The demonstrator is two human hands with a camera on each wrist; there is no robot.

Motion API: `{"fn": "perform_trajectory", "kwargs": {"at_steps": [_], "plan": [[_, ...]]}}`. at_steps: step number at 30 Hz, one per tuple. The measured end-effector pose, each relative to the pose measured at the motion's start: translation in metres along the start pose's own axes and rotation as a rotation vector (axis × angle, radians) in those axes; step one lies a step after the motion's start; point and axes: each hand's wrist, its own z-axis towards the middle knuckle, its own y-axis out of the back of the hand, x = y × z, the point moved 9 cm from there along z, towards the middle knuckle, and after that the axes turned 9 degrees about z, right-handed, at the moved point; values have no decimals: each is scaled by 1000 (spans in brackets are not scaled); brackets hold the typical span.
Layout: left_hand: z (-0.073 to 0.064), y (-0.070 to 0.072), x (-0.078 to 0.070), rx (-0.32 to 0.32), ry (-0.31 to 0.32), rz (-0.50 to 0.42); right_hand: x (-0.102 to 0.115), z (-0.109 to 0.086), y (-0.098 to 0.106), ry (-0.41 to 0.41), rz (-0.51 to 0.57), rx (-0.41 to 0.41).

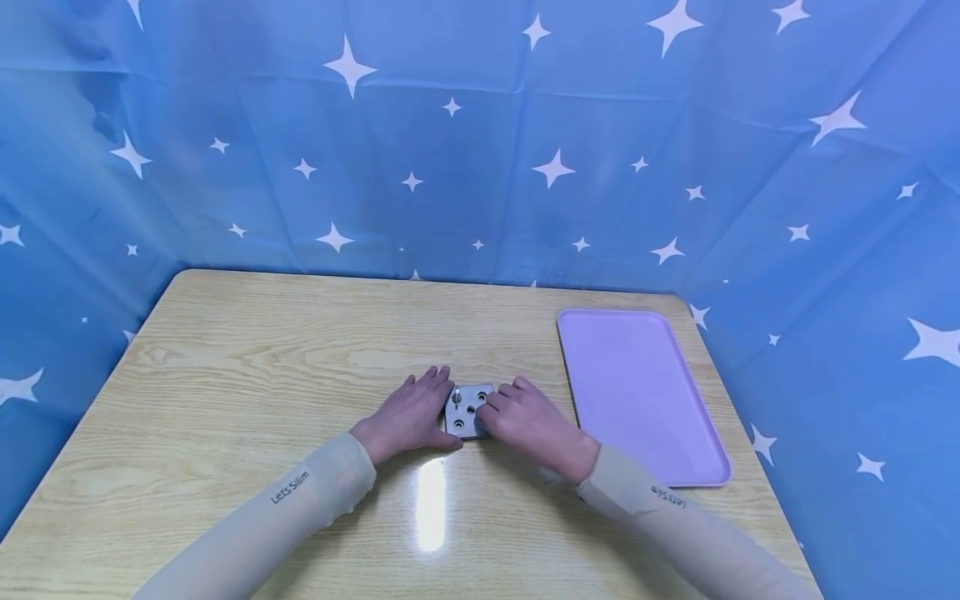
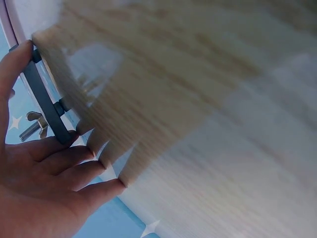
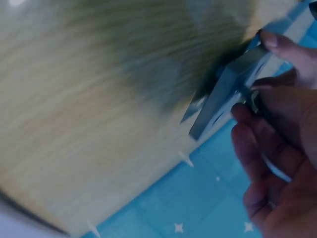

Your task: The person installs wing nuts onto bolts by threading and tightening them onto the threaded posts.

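A flat metal plate (image 1: 467, 422) with several round holes sits on the table between both hands. In the left wrist view it shows edge-on, with dark stubby feet beneath. A wing nut (image 2: 38, 120) on a threaded bolt (image 2: 29, 131) stands at the plate's far-left hole. My left hand (image 1: 411, 414) holds the plate's left side, thumb at the near edge and forefinger at the far one. At the right side, my right hand (image 1: 531, 421) pinches a small metal piece (image 3: 253, 102) against the plate's face; curled fingers hide most of it.
A purple tray (image 1: 637, 392) lies to the right of my right hand, near the table's right edge. The wooden table (image 1: 262, 358) is bordered at the back and sides by a blue curtain (image 1: 480, 150) with white stars.
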Motion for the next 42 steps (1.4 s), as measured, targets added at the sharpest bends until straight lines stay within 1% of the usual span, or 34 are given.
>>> {"fn": "perform_trajectory", "kwargs": {"at_steps": [6, 10, 13, 15, 17, 21, 23, 25, 28, 32, 37, 42], "plan": [[0, 0, -1, 0, 0, 3, -3, 3, -5, -133, 32, 9], [0, 1, -1, 0, -2, 17, -4, 2, -8, -176, 39, 14], [-1, 1, -1, -8, -7, 16, -7, 1, -5, -190, 74, -2], [-1, 1, -1, -10, -11, 13, -9, 0, -2, -173, 100, 8], [-1, 1, -1, -10, -12, 8, -11, 0, 1, -123, 118, 40], [-1, 0, 0, 0, -8, 12, -6, -1, 5, 58, 81, 128], [-1, 0, 1, -3, -5, 14, -3, -3, 7, 131, 50, 133], [0, -1, 1, -2, -2, 12, 0, -3, 8, 169, 25, 126], [0, -1, 0, 0, 2, 8, 1, -4, 7, 189, 12, 110], [0, 0, 0, -1, 7, -2, 0, -3, 6, 189, 3, 102], [0, 1, 0, -3, 7, 5, -1, -1, 6, 166, -22, 82], [0, 1, -1, -4, 4, -3, -1, 1, 4, 124, -36, 62]]}}
